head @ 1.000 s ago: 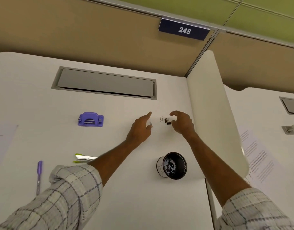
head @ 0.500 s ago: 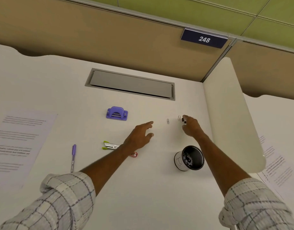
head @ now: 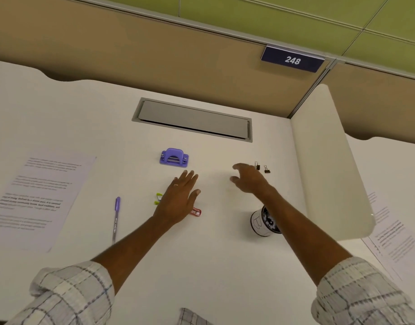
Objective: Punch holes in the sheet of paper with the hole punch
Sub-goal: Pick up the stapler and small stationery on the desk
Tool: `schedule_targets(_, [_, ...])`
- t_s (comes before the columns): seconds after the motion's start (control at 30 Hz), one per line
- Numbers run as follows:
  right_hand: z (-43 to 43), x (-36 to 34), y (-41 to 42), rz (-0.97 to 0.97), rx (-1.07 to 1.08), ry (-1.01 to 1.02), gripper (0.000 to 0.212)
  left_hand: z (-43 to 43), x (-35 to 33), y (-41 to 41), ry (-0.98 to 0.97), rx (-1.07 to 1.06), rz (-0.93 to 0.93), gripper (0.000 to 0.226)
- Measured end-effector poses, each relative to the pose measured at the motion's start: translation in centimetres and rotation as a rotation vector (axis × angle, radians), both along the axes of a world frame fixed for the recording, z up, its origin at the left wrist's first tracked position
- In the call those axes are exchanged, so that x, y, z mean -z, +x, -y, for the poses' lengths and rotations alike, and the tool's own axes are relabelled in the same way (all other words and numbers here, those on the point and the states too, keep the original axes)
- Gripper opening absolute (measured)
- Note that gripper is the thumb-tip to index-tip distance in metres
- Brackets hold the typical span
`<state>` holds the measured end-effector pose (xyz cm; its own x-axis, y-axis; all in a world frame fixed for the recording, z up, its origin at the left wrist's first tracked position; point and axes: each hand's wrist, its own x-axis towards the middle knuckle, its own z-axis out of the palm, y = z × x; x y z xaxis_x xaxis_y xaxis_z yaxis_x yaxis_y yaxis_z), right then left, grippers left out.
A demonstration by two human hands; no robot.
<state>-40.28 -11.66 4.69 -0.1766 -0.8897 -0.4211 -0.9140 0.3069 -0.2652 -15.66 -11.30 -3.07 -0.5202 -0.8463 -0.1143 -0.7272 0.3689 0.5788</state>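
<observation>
Purple hole punch is sitting on the white desk, just beyond the left hand, whose fingers are spreading empty. Printed sheet of paper is lying far left. Right hand is hovering, fingers loosely curled, holding nothing.

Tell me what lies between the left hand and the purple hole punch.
Nothing visible. The left hand is open just short of the hole punch, with only bare desk between them.

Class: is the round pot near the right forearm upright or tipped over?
Tipped: the pot lies on its side, dark opening facing right.
</observation>
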Motion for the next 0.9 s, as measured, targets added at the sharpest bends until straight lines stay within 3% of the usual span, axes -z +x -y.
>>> schedule_targets(0.17, [-1.8,1.9,9.0,-0.011,-0.187,-0.099,0.061,-2.2,1.1,5.3,-0.066,-0.032,0.139,0.063])
schedule_targets(0.33, [-5.4,4.4,16.4,-0.015,-0.311,-0.173,0.061,-4.2,1.7,10.4,-0.106,-0.09,0.201,0.095])
schedule_targets(0.47, [-7.3,5.6,19.8,0.048,-0.308,-0.189,0.063,-5.2,2.2,13.3,-0.082,-0.122,0.239,0.102])
schedule_targets(0.7, [-9.7,7.3,22.0,0.055,-0.28,-0.265,0.056,-7.3,3.1,15.2,-0.069,-0.029,0.323,0.064])
schedule_targets(0.9, [-13.1,9.5,22.6,0.05,-0.267,-0.286,0.051,-8.6,2.3,15.1,-0.229,-0.051,0.197,0.036])
